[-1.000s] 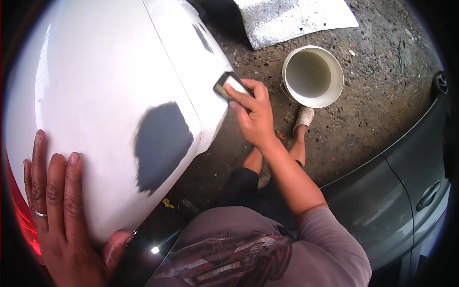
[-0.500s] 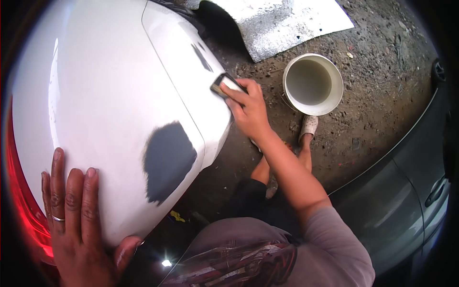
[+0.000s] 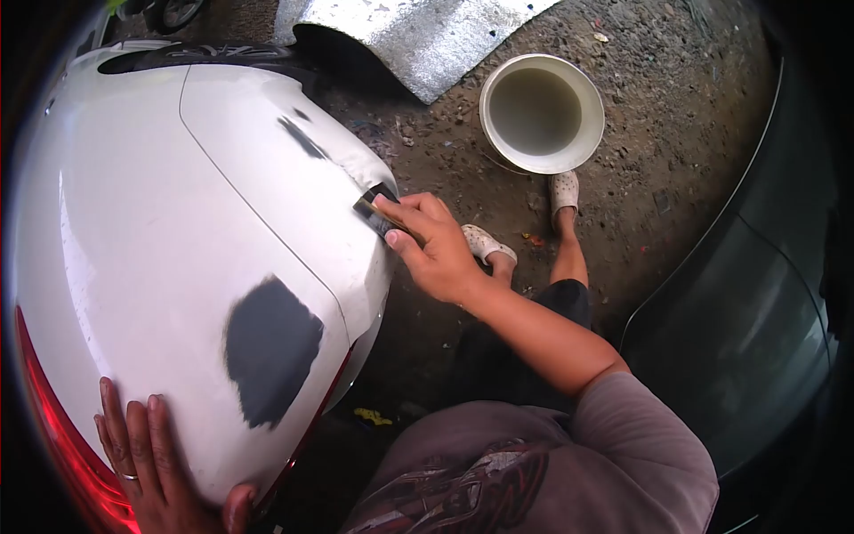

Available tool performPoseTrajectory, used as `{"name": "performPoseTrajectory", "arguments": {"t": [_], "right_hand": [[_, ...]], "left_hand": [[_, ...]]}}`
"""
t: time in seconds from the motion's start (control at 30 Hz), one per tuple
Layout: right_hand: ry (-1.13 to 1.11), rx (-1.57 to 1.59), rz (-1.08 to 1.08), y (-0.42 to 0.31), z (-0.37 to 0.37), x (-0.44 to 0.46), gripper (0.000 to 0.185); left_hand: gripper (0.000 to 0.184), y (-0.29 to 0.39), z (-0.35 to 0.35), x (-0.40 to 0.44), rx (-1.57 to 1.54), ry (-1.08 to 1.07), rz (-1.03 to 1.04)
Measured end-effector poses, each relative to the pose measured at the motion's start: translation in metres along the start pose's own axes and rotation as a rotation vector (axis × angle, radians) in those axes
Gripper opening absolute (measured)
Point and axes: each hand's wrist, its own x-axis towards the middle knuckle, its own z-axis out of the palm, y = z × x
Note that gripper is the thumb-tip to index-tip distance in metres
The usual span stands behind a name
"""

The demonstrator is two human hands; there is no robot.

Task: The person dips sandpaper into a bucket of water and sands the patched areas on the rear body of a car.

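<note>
My right hand (image 3: 436,254) grips a dark, flat sanding block (image 3: 381,210), fingers and thumb wrapped around it. The block touches the edge of the car's white body panel (image 3: 267,205), just nearer to me than some narrow grey patches (image 3: 302,138). My left hand (image 3: 156,467), with a ring on one finger, lies flat on the white bodywork, fingers stretched out and thumb apart. Beside it at the left edge runs the red tail light (image 3: 67,436). A large dark grey patch (image 3: 273,351) with rough edges shows on the paintwork between my hands.
A white bucket (image 3: 594,125) of cloudy water stands on the gravelly ground behind my feet in pale clogs (image 3: 565,191). A silvery foil sheet (image 3: 427,40) lies at the top. A dark car (image 3: 738,329) stands close on the right.
My view has shifted, so the car sits lower and further left. Along the panel, my right hand with the sanding block has slid slightly away from the narrow grey patches. My left hand stays flat.
</note>
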Motion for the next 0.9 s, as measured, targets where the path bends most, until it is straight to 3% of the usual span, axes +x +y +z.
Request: {"name": "performPoseTrajectory", "arguments": {"t": [0.17,0.23,0.47,0.6,0.67,0.77,0.9], "right_hand": [[0.068,0.02,-0.026,0.046,0.029,0.066,0.038],[0.016,0.021,0.127,0.059,0.035,0.083,0.04],[0.003,0.074,-0.058,0.025,0.006,0.022,0.043],[-0.022,0.014,-0.12,0.063,0.04,0.107,0.045],[-0.083,0.073,0.07,0.067,0.05,0.127,0.047],[-0.08,0.103,-0.089,0.05,0.021,0.072,0.046],[-0.115,0.227,-0.057,0.028,0.004,0.027,0.045]], "left_hand": [[0.094,-0.003,0.007,-0.004,0.028,0.038,0.024],[0.095,-0.004,0.006,-0.005,0.046,0.076,0.043],[0.098,0.0,0.0,-0.002,0.028,-0.015,-0.017],[0.099,-0.02,0.017,-0.008,0.203,-0.106,-0.008],[0.096,-0.006,0.005,-0.004,0.127,-0.049,0.003],[0.098,-0.002,0.002,-0.001,0.013,0.012,0.011],[0.098,-0.006,0.006,-0.003,0.011,-0.005,0.004]]}}
